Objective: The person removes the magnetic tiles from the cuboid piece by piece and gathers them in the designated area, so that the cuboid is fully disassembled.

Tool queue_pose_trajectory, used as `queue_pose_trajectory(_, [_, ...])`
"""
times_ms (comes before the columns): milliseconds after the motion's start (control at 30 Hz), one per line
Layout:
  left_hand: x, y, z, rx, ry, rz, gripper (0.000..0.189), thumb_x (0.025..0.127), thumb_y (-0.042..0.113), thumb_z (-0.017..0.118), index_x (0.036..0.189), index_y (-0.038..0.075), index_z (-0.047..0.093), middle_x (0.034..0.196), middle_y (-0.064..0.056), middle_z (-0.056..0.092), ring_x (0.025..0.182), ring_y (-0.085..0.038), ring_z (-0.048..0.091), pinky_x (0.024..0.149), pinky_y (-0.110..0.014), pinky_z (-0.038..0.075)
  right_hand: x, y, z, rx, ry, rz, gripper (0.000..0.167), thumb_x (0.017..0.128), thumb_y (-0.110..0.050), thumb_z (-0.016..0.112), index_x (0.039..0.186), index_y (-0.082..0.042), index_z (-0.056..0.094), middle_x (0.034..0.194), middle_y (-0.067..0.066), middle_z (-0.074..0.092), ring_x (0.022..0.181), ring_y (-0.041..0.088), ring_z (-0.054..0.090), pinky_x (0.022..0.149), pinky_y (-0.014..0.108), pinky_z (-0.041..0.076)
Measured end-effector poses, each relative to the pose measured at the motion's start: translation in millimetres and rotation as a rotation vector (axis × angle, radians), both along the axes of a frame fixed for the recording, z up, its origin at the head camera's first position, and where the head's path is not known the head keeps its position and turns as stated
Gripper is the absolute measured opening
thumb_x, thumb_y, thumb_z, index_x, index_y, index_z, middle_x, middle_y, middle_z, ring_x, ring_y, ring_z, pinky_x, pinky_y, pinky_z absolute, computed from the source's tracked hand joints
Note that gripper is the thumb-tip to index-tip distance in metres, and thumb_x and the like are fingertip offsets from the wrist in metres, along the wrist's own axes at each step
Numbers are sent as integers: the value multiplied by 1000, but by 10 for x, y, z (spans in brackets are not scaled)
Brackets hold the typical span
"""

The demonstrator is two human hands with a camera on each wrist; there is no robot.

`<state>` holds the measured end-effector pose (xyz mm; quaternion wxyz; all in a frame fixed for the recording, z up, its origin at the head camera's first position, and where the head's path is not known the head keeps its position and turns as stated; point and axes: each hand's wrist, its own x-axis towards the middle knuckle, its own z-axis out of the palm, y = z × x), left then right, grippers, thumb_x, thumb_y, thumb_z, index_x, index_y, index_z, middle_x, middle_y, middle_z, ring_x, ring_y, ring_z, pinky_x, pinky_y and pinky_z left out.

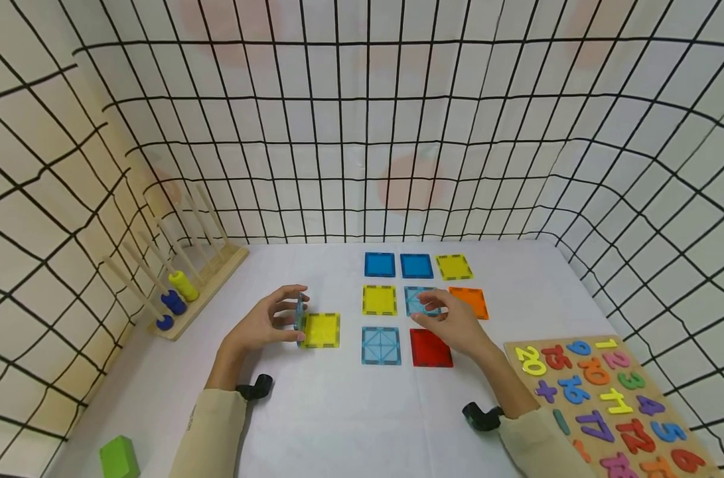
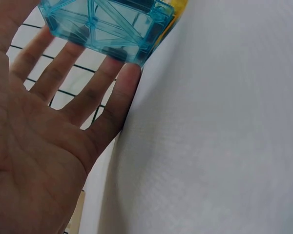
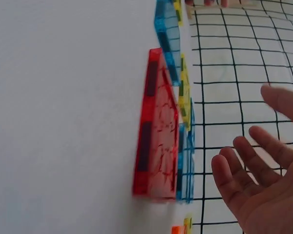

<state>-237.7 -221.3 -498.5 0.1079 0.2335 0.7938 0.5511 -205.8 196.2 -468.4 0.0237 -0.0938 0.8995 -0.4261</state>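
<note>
My left hand [image 1: 266, 320] holds a light blue translucent magnetic tile [image 2: 95, 29] upright between thumb and fingers. The tile stands along the left edge of a yellow tile [image 1: 322, 330] lying flat. In the left wrist view the fingertips touch the tile's lower rim; the thumb's contact is out of that view. My right hand [image 1: 457, 324] is over the tile group, fingers loosely bent and holding nothing. Below and around it lie a red tile [image 1: 430, 350], a light blue tile [image 1: 415, 303] partly covered by the fingers, and an orange tile [image 1: 474, 302].
Blue tiles [image 1: 379, 265], yellow tiles [image 1: 379, 301] and another light blue tile [image 1: 381, 346] lie in rows. A wooden peg rack [image 1: 209, 287] with beads stands left, a number board [image 1: 606, 398] right, a green block [image 1: 119, 457] front left. Grid-patterned cloth walls [image 1: 350, 119] surround the table.
</note>
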Motion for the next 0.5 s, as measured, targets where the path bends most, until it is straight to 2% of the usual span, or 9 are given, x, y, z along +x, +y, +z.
queue_pose_trajectory(267, [-13,12,3,-18,-28,41,85,76,6,91,148,9,46,150,-15,53,136,-39,53,111,-57,48,-113,-265,68,26,-2,105,67,86,-49,80,142,-18,58,140,10,61,115,31,61,93,45,60])
queue_pose_trajectory(500, [-14,4,-7,-3,-15,74,82,75,7,92,145,7,48,147,-16,55,133,-38,54,107,-53,52,-221,-583,37,98,18,191,80,83,-54,81,150,-22,52,138,5,59,120,28,57,96,44,58])
